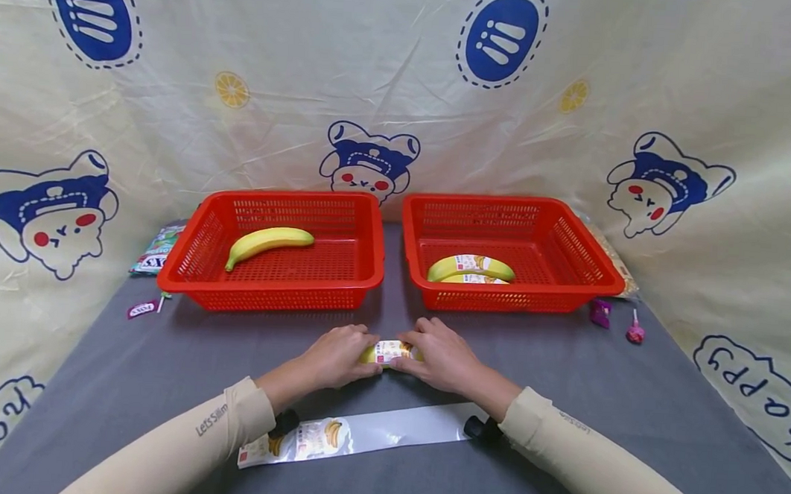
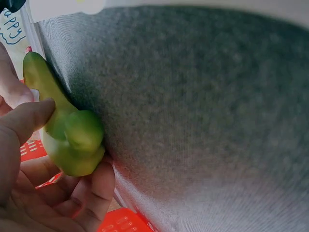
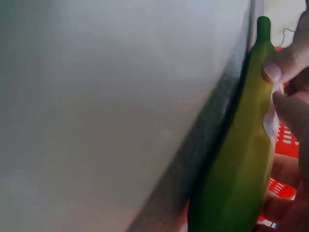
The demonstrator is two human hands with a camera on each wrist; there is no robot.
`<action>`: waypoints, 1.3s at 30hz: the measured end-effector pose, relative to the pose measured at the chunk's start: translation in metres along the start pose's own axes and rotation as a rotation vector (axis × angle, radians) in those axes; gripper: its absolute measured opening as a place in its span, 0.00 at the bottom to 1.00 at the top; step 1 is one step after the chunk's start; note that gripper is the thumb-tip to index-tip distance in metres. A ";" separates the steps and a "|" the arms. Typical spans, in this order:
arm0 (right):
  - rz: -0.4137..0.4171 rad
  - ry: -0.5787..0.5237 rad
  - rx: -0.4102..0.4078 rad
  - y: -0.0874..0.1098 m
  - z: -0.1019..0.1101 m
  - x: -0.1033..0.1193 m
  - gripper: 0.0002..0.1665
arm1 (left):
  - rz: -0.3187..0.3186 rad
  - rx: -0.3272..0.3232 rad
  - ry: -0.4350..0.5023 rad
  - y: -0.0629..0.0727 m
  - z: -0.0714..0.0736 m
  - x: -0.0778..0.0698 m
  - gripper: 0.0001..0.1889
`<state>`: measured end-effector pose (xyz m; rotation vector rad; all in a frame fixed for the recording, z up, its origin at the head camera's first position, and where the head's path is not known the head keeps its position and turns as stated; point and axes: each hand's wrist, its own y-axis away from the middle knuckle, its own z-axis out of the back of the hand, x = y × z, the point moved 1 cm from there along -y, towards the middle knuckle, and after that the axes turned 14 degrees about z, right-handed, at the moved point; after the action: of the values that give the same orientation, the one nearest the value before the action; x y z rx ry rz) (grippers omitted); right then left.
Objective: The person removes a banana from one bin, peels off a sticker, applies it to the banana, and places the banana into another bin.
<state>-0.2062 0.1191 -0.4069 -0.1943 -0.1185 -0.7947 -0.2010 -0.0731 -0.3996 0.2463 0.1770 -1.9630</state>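
Observation:
Both hands hold one yellow-green banana point(image 1: 367, 354) between them, just above or on the grey cloth in the middle. A white printed label point(image 1: 390, 352) lies across its upper side. My left hand point(image 1: 339, 356) grips the left end; in the left wrist view its fingers curl under the banana point(image 2: 72, 140) and the thumb presses on it. My right hand point(image 1: 446, 358) grips the other end, its thumb at the label's edge in the right wrist view, where the banana point(image 3: 236, 164) shows its long side. Nearer me lies a shiny label strip point(image 1: 406, 428), partly under the wrists.
A left red basket point(image 1: 285, 299) holds one plain banana point(image 1: 268, 243). In the right red basket point(image 1: 507, 301) lie two labelled bananas point(image 1: 502, 269). Candy wrappers point(image 1: 142, 309) and a lollipop point(image 1: 636, 332) lie beside the baskets. Behind hangs a printed sheet point(image 1: 405, 68).

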 end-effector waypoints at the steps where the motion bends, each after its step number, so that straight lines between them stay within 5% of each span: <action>1: 0.007 0.015 0.000 -0.001 -0.001 0.000 0.29 | 0.000 0.001 0.002 0.000 0.000 0.000 0.23; 9: 0.088 0.022 0.015 0.010 0.000 -0.008 0.31 | 0.026 0.031 0.024 0.001 -0.002 0.001 0.24; 14: 0.064 -0.050 0.020 0.018 0.001 -0.012 0.31 | 0.046 0.026 0.074 0.005 -0.002 0.004 0.24; 27: -0.013 -0.105 0.008 0.022 0.003 -0.016 0.31 | 0.301 0.039 0.469 0.011 -0.001 0.014 0.16; 39: -0.148 -0.415 -0.110 0.045 0.007 -0.043 0.23 | 0.300 0.024 0.493 0.012 -0.007 0.014 0.16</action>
<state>-0.2042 0.1813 -0.4134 -0.4573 -0.4856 -0.9009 -0.1943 -0.0890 -0.4098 0.7299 0.4103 -1.5793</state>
